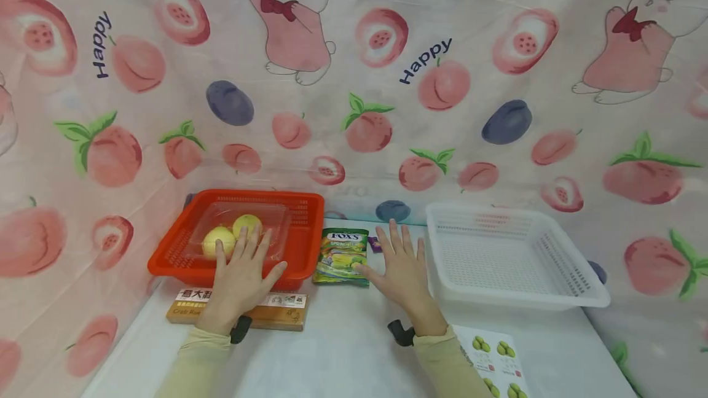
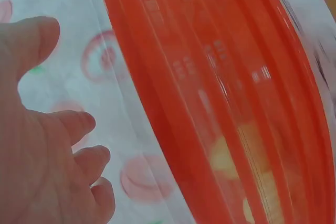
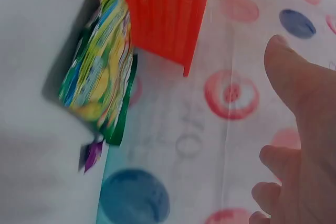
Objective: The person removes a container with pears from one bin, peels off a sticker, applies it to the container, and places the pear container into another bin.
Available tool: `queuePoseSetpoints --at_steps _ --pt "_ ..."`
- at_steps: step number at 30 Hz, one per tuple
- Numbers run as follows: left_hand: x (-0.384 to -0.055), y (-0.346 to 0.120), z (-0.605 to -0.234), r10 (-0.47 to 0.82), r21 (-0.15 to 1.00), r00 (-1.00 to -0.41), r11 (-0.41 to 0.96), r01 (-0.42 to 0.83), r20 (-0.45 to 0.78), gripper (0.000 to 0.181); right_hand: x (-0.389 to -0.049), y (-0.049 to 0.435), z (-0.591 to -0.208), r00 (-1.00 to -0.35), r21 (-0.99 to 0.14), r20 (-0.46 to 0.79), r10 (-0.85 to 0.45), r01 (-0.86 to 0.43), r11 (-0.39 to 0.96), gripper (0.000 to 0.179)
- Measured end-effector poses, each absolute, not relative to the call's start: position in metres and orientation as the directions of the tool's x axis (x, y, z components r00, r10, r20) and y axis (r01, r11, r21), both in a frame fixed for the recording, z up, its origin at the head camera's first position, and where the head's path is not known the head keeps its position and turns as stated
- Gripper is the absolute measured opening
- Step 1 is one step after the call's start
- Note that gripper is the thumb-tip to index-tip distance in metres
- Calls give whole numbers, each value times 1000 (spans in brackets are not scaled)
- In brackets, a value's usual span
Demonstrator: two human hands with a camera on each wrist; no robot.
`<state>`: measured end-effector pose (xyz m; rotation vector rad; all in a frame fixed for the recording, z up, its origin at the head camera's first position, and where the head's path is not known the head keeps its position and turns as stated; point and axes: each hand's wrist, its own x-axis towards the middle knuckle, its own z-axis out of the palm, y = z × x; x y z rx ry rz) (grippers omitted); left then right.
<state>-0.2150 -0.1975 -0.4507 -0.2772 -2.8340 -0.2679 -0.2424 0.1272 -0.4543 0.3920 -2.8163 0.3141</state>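
Observation:
My left hand [image 1: 241,281], its fingers spread, hovers in front of the red basket [image 1: 304,232] and above a flat brown box [image 1: 284,315]. Inside the basket lies a clear plastic container [image 1: 276,220] with two round pale yellow items [image 1: 218,242]. With fingers fanned out, my right hand [image 1: 404,272] is over the table between a green FOX'S candy bag [image 1: 342,257] and the white basket [image 1: 514,300]. Neither hand holds anything. Behind the right hand, a small purple wrapped piece [image 1: 375,244] is partly hidden; the right wrist view shows this purple piece [image 3: 93,155] beside the bag.
At the front right lies a white sheet [image 1: 498,355] printed with green fruit, partly covered by the right forearm. A fruit-patterned curtain [image 1: 354,78] rises behind and at the sides of the white table [image 1: 332,361].

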Motion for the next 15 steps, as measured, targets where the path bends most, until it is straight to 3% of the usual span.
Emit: queuePoseSetpoints --at_steps 15 --pt "-197 -274 -445 45 188 -955 977 104 293 86 -253 -4 -423 -863 -86 255 -436 -469 879 98"
